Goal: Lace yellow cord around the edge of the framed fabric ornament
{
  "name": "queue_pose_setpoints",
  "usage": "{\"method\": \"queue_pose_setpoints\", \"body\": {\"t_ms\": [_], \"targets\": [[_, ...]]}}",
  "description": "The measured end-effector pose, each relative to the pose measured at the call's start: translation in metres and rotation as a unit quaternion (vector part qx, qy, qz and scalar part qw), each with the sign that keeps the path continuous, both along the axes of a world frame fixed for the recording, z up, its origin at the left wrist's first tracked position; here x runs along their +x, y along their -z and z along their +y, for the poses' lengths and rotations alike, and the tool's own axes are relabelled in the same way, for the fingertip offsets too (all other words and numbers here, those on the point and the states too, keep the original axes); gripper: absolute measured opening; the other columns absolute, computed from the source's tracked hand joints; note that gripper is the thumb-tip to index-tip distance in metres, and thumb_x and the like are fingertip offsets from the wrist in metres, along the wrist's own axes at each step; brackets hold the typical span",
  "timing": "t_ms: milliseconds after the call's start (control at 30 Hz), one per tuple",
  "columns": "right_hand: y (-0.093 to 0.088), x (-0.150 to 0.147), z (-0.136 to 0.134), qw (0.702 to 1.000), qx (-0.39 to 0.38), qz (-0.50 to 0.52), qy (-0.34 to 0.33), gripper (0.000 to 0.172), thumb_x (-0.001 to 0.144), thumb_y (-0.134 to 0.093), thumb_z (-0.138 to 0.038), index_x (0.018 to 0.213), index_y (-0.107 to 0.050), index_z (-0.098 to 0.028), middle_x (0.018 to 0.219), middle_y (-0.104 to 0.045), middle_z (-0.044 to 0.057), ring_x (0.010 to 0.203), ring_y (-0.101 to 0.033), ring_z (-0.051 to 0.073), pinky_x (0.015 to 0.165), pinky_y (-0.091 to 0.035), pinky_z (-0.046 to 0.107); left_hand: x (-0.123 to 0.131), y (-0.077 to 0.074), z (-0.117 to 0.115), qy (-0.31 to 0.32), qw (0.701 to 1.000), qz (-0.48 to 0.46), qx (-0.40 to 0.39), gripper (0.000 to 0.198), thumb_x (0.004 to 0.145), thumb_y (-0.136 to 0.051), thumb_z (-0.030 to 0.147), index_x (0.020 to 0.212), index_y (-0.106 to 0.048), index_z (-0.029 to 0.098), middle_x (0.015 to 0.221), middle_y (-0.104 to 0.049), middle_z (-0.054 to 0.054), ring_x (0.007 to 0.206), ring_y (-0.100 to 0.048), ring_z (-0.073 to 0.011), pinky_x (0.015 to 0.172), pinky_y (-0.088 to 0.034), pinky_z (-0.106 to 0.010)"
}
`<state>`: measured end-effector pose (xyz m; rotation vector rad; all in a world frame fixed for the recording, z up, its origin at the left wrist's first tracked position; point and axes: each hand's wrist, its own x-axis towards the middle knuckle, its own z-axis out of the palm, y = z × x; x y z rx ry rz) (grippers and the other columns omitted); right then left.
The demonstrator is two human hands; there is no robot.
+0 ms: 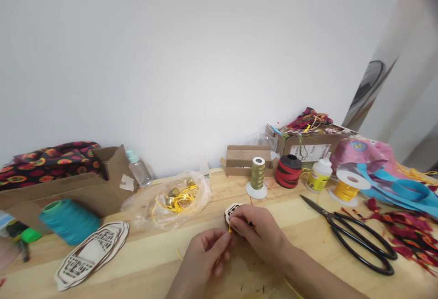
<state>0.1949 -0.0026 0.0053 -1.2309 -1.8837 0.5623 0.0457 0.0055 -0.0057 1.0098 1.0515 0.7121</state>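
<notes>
Near the middle of the wooden table, my right hand (255,228) grips a small round cut-out wooden piece (232,210), its fingers covering the piece's lower part. Close beside it, my left hand (210,251) pinches a yellow cord (230,229) between thumb and forefinger at the edge of the wooden piece. More yellow cord shows on the table left of my left hand and under my right forearm. Exactly how the cord meets the piece is hidden by my fingers.
Black-handled scissors (345,233) lie right, by fabric scraps (407,230). Behind stand a green thread spool (258,175), red-black spool (288,171), glue bottle (319,175) and yellow cord spool (346,188). Left are a plastic bag with bells (178,198), a teal thread cone (70,222) and wooden cut-outs (92,253).
</notes>
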Motion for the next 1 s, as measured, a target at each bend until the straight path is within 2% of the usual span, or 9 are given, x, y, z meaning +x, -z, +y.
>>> {"method": "queue_pose_setpoints", "body": {"t_ms": [33,100,233,367,533,767,1000], "targets": [[0.0006,0.0005,0.0011,1.000,0.002,-0.006,0.000,0.018,0.081,-0.040,-0.020,0.069,-0.053,-0.018,0.063,-0.054,-0.001,0.058,-0.047,0.010,0.055,-0.035,0.019,-0.0013,0.0004,0.0013,0.008,1.000,0.026,0.005,0.025,0.063,-0.061,0.036,0.059,-0.055,0.012,0.038,-0.041,0.009,0.028,-0.025,0.0002,0.029,-0.016,-0.012],[0.0015,0.0011,0.0025,1.000,0.008,-0.018,0.000,0.018,0.081,-0.041,-0.018,0.069,-0.053,-0.018,0.063,-0.054,-0.001,0.059,-0.046,0.010,0.056,-0.034,0.019,-0.0030,-0.0010,0.0027,0.015,0.998,0.057,0.011,0.026,0.063,-0.059,0.037,0.057,-0.052,0.013,0.036,-0.032,0.012,0.028,-0.018,0.0001,0.029,-0.010,-0.013],[0.0014,0.0007,0.0022,0.999,0.003,-0.043,-0.004,0.017,0.080,-0.041,-0.016,0.066,-0.052,-0.017,0.063,-0.053,-0.001,0.059,-0.046,0.010,0.055,-0.033,0.019,-0.0019,-0.0065,0.0018,0.027,0.994,0.105,0.021,0.020,0.064,-0.055,0.031,0.063,-0.058,0.012,0.034,-0.028,0.013,0.029,-0.016,-0.0017,0.030,-0.009,-0.015],[0.0019,-0.0001,0.0018,0.998,0.010,-0.055,-0.007,0.015,0.078,-0.043,-0.015,0.066,-0.051,-0.016,0.063,-0.053,-0.001,0.060,-0.046,0.010,0.056,-0.034,0.019,0.0001,-0.0073,0.0012,0.042,0.987,0.144,0.055,0.022,0.064,-0.052,0.028,0.068,-0.063,0.010,0.035,-0.029,0.012,0.031,-0.018,-0.0025,0.032,-0.009,-0.017],[0.0066,0.0007,0.0042,0.998,0.019,-0.054,0.005,0.016,0.079,-0.042,-0.016,0.067,-0.052,-0.016,0.066,-0.054,0.000,0.062,-0.046,0.011,0.057,-0.034,0.021,-0.0009,-0.0044,0.0024,0.047,0.985,0.153,0.058,0.023,0.065,-0.052,0.030,0.068,-0.064,0.010,0.035,-0.028,0.011,0.032,-0.018,-0.0032,0.034,-0.008,-0.018],[0.0075,-0.0003,0.0051,0.997,0.019,-0.065,0.029,0.016,0.079,-0.043,-0.017,0.066,-0.052,-0.017,0.066,-0.054,0.001,0.063,-0.046,0.012,0.057,-0.035,0.022,-0.0027,-0.0003,0.0038,0.046,0.982,0.160,0.093,0.030,0.061,-0.056,0.040,0.056,-0.059,0.010,0.044,-0.037,0.008,0.043,-0.026,-0.0059,0.042,-0.018,-0.018],[0.0085,-0.0030,0.0013,0.996,0.061,-0.056,0.040,0.016,0.079,-0.044,-0.018,0.066,-0.052,-0.018,0.065,-0.053,0.000,0.064,-0.045,0.012,0.058,-0.033,0.022,-0.0027,0.0001,0.0039,0.046,0.973,0.201,0.103,0.031,0.061,-0.054,0.042,0.050,-0.050,0.013,0.041,-0.029,0.009,0.042,-0.021,-0.0062,0.041,-0.014,-0.019]]}}
